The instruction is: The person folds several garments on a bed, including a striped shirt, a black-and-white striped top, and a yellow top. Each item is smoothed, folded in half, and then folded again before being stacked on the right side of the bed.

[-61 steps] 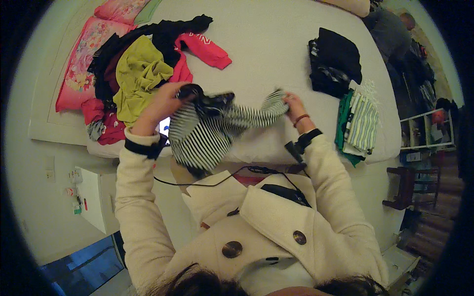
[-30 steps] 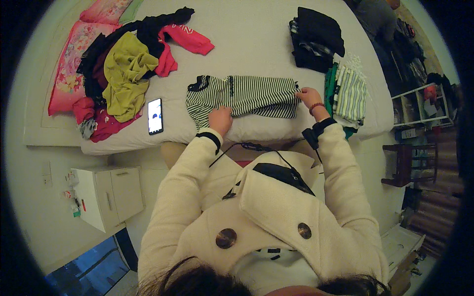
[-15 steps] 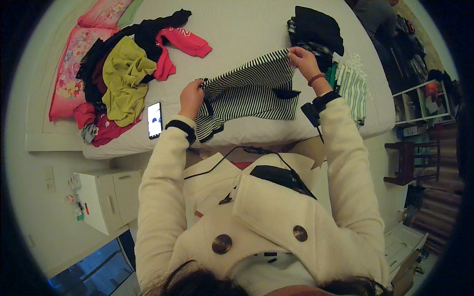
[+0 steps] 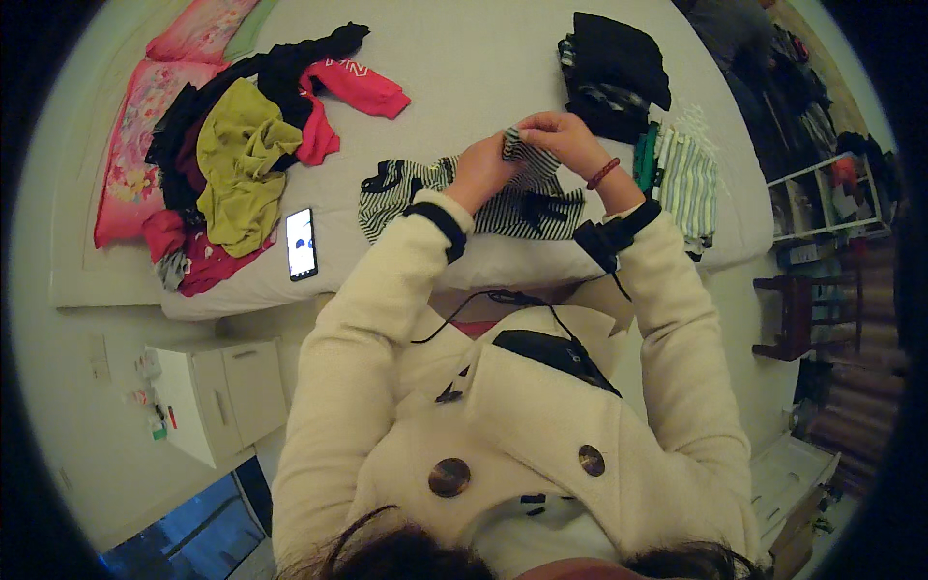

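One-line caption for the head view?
Left hand and right hand hold a striped garment between heaped clothes and folded stacks on a bed.

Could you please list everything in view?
Bed: 1, white, top centre
Striped garment: 1, black and white, bed's near edge
Clothes heap: 1, black, lime and red, bed's left
Pillows: 2, pink, upper left
Phone: 1, black, beside heap
Dark folded stack: 1, mostly black, bed's right
Striped folded stack: 1, green and white, bed's right
Cabinet: 1, white, lower left
Rack: 1, white, right
Chair: 1, dark red, right
Coat: 1, cream, lower centre
Bracelet: 1, reddish, right wrist
Left hand, right hand: 2, bare, on striped garment
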The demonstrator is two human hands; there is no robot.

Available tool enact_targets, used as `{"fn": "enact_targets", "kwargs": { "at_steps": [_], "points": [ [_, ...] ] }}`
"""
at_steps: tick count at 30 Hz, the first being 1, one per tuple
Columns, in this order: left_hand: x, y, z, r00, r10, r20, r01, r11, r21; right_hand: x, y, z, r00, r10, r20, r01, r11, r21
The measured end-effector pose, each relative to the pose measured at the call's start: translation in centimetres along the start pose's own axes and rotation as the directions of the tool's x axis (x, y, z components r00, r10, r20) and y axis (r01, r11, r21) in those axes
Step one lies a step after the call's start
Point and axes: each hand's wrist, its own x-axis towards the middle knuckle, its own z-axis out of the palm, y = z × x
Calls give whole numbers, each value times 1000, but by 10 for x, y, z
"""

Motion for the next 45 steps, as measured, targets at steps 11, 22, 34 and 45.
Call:
{"fn": "enact_targets", "kwargs": {
  "at_steps": [11,22,34,45],
  "points": [
    [45,-6,-2,993,-113,33,117,981,-154,-70,115,54,926,224,302,-89,911,-402],
    [35,-19,16,988,-66,140,77,994,-77,-62,184,1,821,98,-563,-423,767,-483],
    [35,-13,-7,993,-87,74,96,987,-130,-97,167,51,700,714,17,-651,628,426],
    [33,-13,-15,991,-123,52,126,990,-62,-123,130,35,860,134,-493,-368,832,-416]
  ]
}}
